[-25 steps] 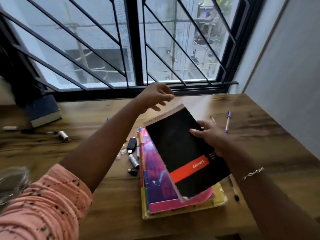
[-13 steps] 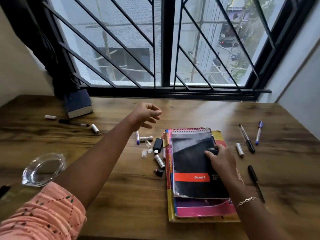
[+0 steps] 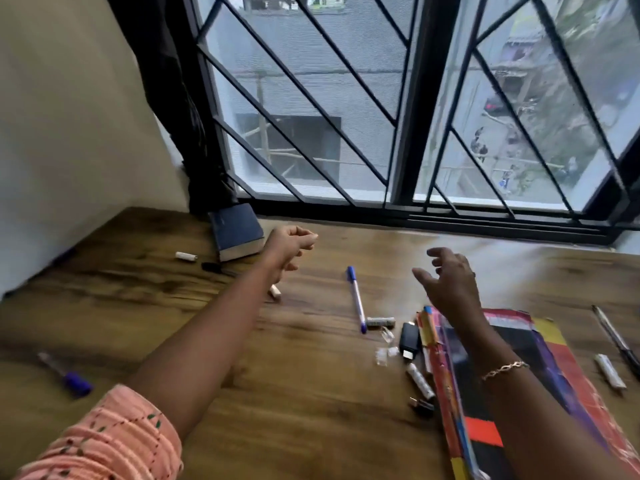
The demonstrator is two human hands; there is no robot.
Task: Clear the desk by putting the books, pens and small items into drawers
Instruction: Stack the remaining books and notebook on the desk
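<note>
Wooden desk (image 3: 311, 393) with stacked books (image 3: 457, 375), left hand (image 3: 289, 245) curled empty, right hand (image 3: 450, 282) loose-fingered beside scattered pens (image 3: 356, 299).

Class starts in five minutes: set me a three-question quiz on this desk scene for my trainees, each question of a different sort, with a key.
1. True or false: the right hand hovers open over the desk, holding nothing.
2. Which lies nearest the window? A) the dark blue book B) the stack of notebooks C) the black USB stick
3. Fill in: the bracelet is on the ___ wrist.
Key: 1 true; 2 A; 3 right.
</note>
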